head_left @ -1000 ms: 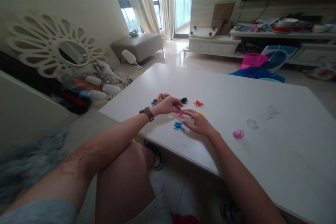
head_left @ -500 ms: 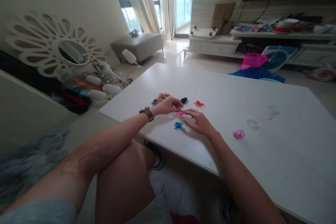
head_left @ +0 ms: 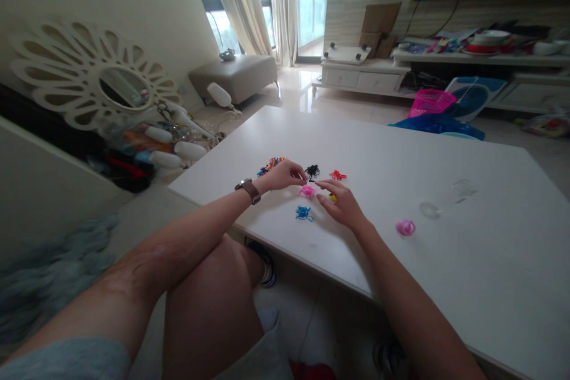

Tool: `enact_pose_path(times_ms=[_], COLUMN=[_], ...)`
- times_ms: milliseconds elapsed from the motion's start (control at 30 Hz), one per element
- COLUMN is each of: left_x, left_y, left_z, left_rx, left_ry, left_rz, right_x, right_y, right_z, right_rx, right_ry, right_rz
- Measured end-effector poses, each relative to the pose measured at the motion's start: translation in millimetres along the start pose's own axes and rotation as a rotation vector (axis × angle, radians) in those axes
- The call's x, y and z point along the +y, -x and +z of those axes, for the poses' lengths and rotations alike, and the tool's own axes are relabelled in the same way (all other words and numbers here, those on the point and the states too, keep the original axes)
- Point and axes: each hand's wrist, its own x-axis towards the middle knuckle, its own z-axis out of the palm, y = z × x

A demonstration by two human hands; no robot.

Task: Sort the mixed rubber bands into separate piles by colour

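Head view, so: the left hand had its thumb and fingertips pinched together right at the edge of a small tangle of black rubber bands, though it was too tiny to tell if a band actually sat in the pinch. The right hand lay loose and open on the white tabletop, fingers stretched out and touching a little yellow clump of bands. Between the two hands sat a pink clump of bands, with a blue clump just nearer the table edge and a red clump beside the black one. A mixed-colour heap of bands peeked out behind the left hand, and a pink roll lay well off to the right.
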Motion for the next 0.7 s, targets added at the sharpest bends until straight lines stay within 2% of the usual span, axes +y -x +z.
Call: enact_pose_path(times_ms=[333,567,700], left_x=[1,-21,-22], left_y=[-5,-23,-32], left_z=[8.9,7.2,10.3], left_rx=[0.042,0.271,0.347], left_ry=[0.060,-0.056,-0.132], left_rz=[0.020,-0.138,-0.221], right_x=[1,1,3], right_y=[0,1,2], right_z=[1,-1,-1], right_rx=[-0.013,-0.001,-0.014], right_ry=[0.008,0.099,0.117], right_rz=[0.011,0.068,0.074])
